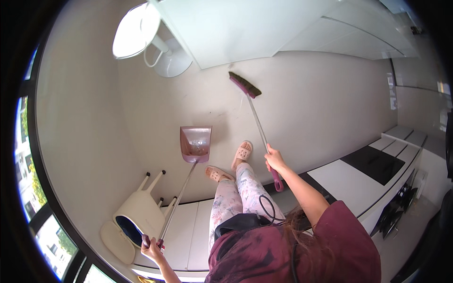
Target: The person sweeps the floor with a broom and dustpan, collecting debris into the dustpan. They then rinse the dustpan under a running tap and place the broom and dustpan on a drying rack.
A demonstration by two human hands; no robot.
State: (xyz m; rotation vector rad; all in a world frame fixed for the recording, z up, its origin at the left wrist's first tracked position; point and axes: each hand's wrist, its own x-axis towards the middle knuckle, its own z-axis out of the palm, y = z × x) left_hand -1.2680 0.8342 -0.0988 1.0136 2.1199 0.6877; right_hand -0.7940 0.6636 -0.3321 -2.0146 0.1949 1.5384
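Observation:
My right hand (274, 158) grips the long handle of a broom (257, 120), whose dark bristles and purple head reach toward the base of a white cabinet. Specks of debris (238, 114) lie on the pale floor between the broom and a pink dustpan (195, 143). That dustpan faces away from me, with some bits inside its pan. Its long metal handle runs back to my left hand (152, 249), which is closed around the dark grip at the end.
A white stool (172, 58) with a round base stands beside the white cabinet panel (237, 32). To the left is a cream bin on legs (141, 208), its lid open. White cabinets with a stovetop (371, 164) run along my right. Windows (28, 152) line the far left.

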